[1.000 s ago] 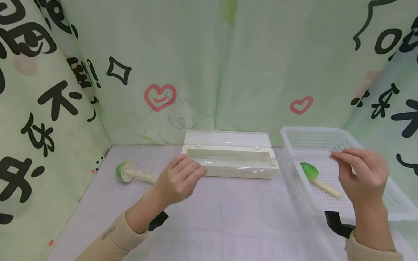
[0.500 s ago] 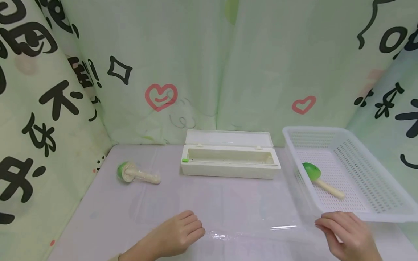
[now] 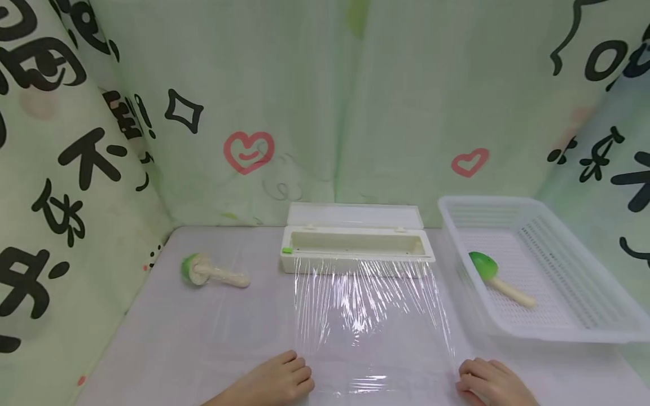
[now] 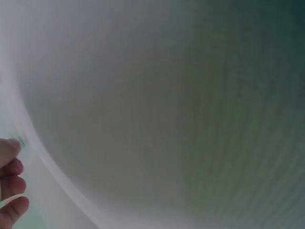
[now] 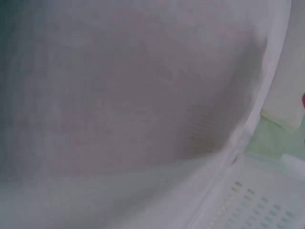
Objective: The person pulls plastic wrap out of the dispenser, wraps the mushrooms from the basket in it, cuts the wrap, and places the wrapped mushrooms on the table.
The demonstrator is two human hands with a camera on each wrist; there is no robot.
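Note:
A sheet of clear cling film [image 3: 365, 327] stretches from the white cling film dispenser box [image 3: 288, 264] toward the front edge of the head view, wrinkled and shiny near the box. At its near left corner my left hand [image 3: 276, 380] pinches the film, fingers curled. My right hand [image 3: 492, 383] grips the near right corner. The box's lid [image 3: 355, 216] stands raised, and a small green slider [image 3: 287, 250] shows at its left end. In the left wrist view, curled fingers [image 4: 12, 183] show at the left edge; the right wrist view shows no hand.
Left on the table lies a green-headed piece with a cream stem [image 3: 215, 273], apparently film-wrapped. A white perforated basket [image 3: 482, 321] stands at right, holding a similar green-headed piece [image 3: 483, 265]. Printed green curtains [image 3: 396, 113] enclose the table's back and sides.
Both hands have come down from beside the box and basket toward the front edge, drawing the film out over the table. Since half a second ago, the right hand has shifted left.

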